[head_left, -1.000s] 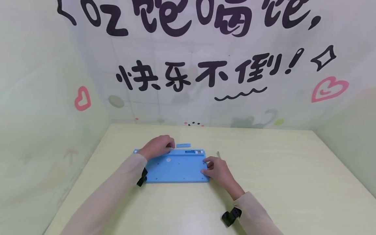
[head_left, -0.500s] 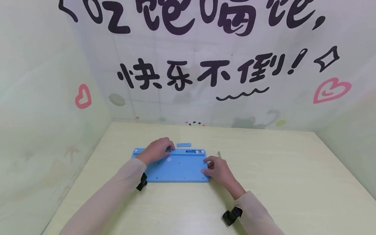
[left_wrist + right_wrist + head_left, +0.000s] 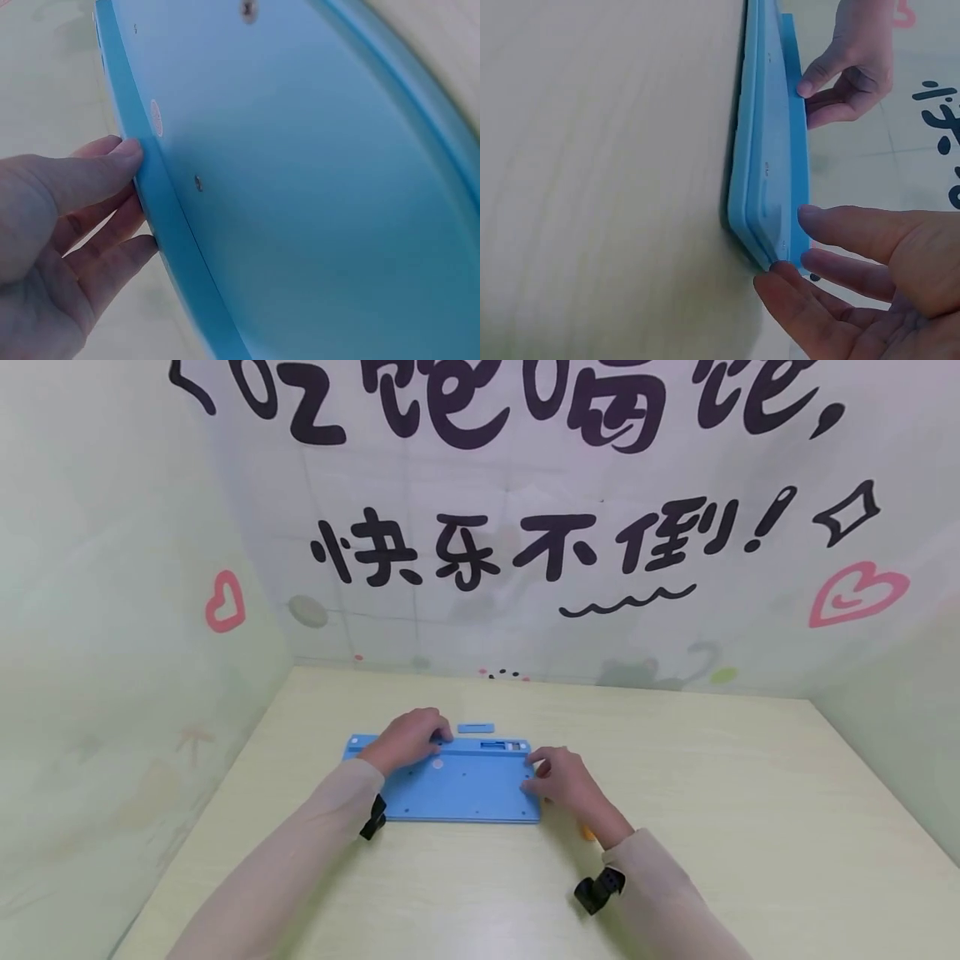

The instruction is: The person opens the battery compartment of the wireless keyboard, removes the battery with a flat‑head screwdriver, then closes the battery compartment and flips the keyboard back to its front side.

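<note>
A light-blue keyboard (image 3: 465, 789) lies face down on the table, its screw-dotted back upward. In its raised far strip, near the right end, the battery compartment (image 3: 493, 746) is uncovered. My left hand (image 3: 412, 739) grips the far edge, thumb on the strip and fingers behind it, as the left wrist view shows. At the right end, my right hand (image 3: 566, 781) touches the edge and strip with extended, spread fingertips (image 3: 810, 215). A small blue cover (image 3: 476, 727) lies just beyond the far edge, apart from the keyboard.
An orange handle (image 3: 587, 832) shows partly beneath my right forearm; the rest of that tool is hidden. The pale table (image 3: 712, 793) meets a printed wall (image 3: 480, 635) at the back, with side walls left and right.
My right hand has shifted away from me along the keyboard's right end, covering the thin metal shaft seen earlier and exposing the orange handle. My left hand keeps its place on the keyboard.
</note>
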A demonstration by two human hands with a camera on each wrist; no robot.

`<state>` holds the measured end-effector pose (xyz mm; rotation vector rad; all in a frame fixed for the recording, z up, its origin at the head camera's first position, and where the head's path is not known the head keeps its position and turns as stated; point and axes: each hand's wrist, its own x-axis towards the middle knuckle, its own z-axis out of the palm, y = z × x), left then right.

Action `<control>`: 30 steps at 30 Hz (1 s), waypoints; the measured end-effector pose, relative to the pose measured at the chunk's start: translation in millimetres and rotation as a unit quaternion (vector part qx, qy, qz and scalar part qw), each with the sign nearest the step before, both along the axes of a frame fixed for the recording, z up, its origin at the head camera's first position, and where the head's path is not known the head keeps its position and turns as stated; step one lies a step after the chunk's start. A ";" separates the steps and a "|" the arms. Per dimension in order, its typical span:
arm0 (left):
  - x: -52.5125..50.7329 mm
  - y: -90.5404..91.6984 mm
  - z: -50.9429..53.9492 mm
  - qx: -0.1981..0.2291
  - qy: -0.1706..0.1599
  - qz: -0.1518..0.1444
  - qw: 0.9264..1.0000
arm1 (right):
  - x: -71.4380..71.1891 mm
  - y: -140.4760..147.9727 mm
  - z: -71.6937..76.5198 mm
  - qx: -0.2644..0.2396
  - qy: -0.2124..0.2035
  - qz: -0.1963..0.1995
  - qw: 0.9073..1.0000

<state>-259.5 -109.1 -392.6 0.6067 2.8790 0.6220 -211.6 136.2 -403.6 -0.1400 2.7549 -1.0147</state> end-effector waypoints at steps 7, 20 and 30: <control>-2.8 -0.8 -0.9 0.005 -0.002 0.004 1.000 | -14.9 -4.6 15.5 -0.002 0.011 0.008 1.000; -4.5 -1.9 -1.9 0.014 -0.010 0.005 1.000 | -46.2 -14.9 30.5 0.015 0.023 0.039 0.999; -4.9 -3.2 -3.5 0.027 -0.005 0.009 1.000 | -65.0 -22.1 36.3 0.024 0.025 0.051 0.998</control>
